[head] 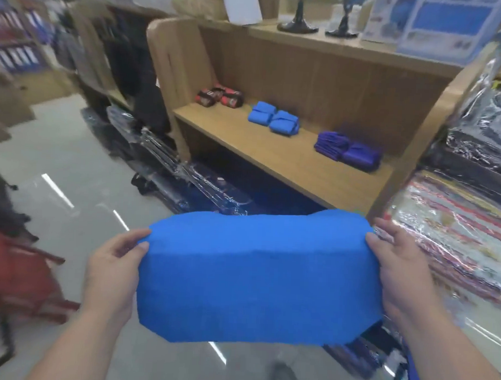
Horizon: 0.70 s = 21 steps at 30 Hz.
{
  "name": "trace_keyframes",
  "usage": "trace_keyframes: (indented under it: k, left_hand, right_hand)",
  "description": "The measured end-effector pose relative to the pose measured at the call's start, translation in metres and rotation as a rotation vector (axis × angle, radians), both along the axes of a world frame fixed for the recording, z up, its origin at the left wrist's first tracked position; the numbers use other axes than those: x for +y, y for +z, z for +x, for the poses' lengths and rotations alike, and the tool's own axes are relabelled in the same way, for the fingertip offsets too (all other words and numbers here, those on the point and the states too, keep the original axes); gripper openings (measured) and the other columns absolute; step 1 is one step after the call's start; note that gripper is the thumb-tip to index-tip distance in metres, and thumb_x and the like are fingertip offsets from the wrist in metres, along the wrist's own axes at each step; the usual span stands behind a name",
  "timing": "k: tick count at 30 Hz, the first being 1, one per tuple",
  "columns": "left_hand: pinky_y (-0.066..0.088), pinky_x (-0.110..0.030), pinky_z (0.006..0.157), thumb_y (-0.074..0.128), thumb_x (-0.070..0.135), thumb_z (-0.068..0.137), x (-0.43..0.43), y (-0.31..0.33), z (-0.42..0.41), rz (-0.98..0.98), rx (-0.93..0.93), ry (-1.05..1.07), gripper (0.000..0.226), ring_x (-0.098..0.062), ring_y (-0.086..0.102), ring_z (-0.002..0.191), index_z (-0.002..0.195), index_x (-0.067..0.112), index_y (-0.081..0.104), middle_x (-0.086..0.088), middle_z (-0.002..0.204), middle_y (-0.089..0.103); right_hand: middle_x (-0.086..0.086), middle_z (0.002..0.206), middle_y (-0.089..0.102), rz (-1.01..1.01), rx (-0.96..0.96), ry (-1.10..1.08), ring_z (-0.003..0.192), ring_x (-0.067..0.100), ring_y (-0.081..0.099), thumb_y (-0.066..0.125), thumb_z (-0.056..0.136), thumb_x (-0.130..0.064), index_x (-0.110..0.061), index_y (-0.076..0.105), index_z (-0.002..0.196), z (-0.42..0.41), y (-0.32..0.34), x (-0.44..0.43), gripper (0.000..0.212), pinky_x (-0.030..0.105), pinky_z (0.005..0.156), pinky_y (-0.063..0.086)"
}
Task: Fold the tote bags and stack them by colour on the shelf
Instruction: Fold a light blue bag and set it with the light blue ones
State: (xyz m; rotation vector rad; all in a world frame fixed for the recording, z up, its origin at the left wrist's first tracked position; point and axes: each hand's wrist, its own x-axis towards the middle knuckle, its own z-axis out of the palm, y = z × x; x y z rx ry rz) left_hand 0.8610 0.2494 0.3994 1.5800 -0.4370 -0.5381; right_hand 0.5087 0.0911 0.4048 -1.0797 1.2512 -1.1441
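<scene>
Bright blue fabric tote bag (257, 278), a folded band with its long axis left to right, ends pinched by left grip (113, 266) and right grip (397, 269); matching folded blue pile (274, 118) on wooden shelf (301, 163) lies far, straight ahead.

L hand (110, 266), R hand (397, 266): pinch grips

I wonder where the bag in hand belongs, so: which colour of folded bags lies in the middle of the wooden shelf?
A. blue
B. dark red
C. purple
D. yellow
A: the blue folded bags lie between the dark red ones and the purple ones on the shelf, and match the tote bag gripped by the left hand and the right hand.
</scene>
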Motion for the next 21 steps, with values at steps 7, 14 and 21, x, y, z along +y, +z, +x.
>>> trace_keyframes:
  k: [7,14,21]
  left_hand:
    - [0.049,-0.036,0.096,0.088,0.023,0.077,-0.045,-0.014,0.064,0.28,-0.219,-0.171,0.049,-0.004,0.058,0.114,0.109,0.052,0.066,0.027,0.119,0.059]
    - [0.044,-0.029,0.082,0.087,0.023,0.076,-0.138,0.011,0.124,0.342,-0.487,-0.054,0.045,-0.006,0.056,0.101,0.103,0.051,0.064,0.02,0.11,0.057]
    - [0.038,-0.01,0.066,0.087,0.022,0.076,-0.235,0.016,0.186,0.266,-0.58,-0.032,0.019,-0.004,0.055,0.085,0.081,0.035,0.073,0.009,0.085,0.055]
  right_hand:
    - [-0.015,0.106,0.07,-0.129,0.252,0.168,0.093,0.002,0.065,0.071,0.094,-0.025,-0.033,0.073,0.102,0.082,-0.02,-0.076,0.011,0.029,0.075,0.048]
    - [-0.019,0.117,0.064,-0.283,0.497,0.335,0.106,0.004,0.059,0.087,0.077,-0.02,-0.04,0.064,0.114,0.152,-0.018,-0.195,0.048,0.024,0.091,0.043]
    - [-0.005,0.079,0.056,-0.553,0.673,0.176,0.086,0.001,0.053,0.09,0.07,-0.022,-0.034,0.064,0.076,0.195,0.005,-0.285,0.029,0.009,0.074,0.036]
